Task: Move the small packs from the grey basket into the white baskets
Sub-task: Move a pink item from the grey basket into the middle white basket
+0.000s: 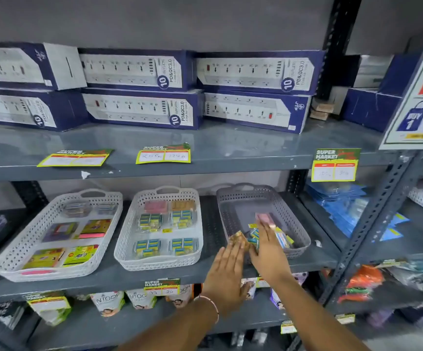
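Upper shelf (205, 165) low over white baskets (158, 259); middle strip free.

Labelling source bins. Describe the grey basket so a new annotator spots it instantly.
Find the middle shelf, below the stacked blue power-strip boxes. Three perforated baskets sit in a row; the grey basket is rightmost, where both hands reach in. It alone is dark grey; the two white baskets hold neatly laid packs.

A shop: metal shelving (205, 148) with "Super Market" price tags (163, 154) and boxed power strips (139, 69).

left hand (226, 271) flat, right hand (268, 252) reaching forward, fingers blurred
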A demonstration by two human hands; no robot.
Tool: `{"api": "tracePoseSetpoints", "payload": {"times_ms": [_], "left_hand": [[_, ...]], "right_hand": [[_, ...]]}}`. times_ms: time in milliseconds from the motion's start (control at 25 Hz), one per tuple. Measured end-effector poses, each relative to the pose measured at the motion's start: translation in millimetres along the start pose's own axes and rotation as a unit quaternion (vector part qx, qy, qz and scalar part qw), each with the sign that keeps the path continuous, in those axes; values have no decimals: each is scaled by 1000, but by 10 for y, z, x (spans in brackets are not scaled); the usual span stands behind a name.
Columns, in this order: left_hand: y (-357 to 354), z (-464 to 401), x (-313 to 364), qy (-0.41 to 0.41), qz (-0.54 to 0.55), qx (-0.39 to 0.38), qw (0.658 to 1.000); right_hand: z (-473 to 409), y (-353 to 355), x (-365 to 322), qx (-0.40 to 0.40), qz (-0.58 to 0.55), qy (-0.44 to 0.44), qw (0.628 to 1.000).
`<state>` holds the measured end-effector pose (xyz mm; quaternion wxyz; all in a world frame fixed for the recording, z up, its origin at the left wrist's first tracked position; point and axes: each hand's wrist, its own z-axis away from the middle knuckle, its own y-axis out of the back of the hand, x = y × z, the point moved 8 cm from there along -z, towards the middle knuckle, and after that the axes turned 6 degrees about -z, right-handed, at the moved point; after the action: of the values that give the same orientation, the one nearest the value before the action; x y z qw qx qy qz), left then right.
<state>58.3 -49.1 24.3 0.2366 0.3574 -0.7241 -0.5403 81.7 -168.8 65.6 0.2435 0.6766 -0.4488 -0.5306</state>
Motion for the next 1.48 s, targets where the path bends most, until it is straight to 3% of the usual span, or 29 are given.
{"api": "tracePoseSetpoints", "payload": {"times_ms": [80, 160, 320, 560, 720, 880, 1080, 1200, 1320, 1480], "left_hand": [[-194, -16, -43, -9, -8, -19, 1000], [-365, 31, -44, -32, -28, -53, 998], [-426, 74, -94, -65, -27, -56, 996], [-431, 87, -107, -49, 6, -52, 997], [-364, 100, -147, -43, -1, -55, 998], [18, 99, -709, 39, -12, 15, 999], [177, 450, -1344, 130, -22, 15, 991], [116, 708, -1483, 153, -22, -2, 988], [17, 863, -1502, 120, -20, -8, 993], [-16, 904, -1516, 121, -13, -5, 993]], "right_hand": [[-129, -133, 80, -48, -33, -66, 996], [-238, -220, 148, -92, 4, -100, 991], [-416, -494, 102, -191, 60, -108, 974], [-540, -655, 190, -232, 76, -134, 961], [-608, -738, 198, -196, 81, -147, 966], [-754, -561, 153, -92, -54, -176, 979], [-1243, -652, -524, -75, -215, -58, 972], [-1569, -917, -1156, -77, -187, 20, 979], [-1906, -1387, -1367, -146, -76, 47, 985], [-2083, -1729, -1536, -233, -65, 47, 969]]}}
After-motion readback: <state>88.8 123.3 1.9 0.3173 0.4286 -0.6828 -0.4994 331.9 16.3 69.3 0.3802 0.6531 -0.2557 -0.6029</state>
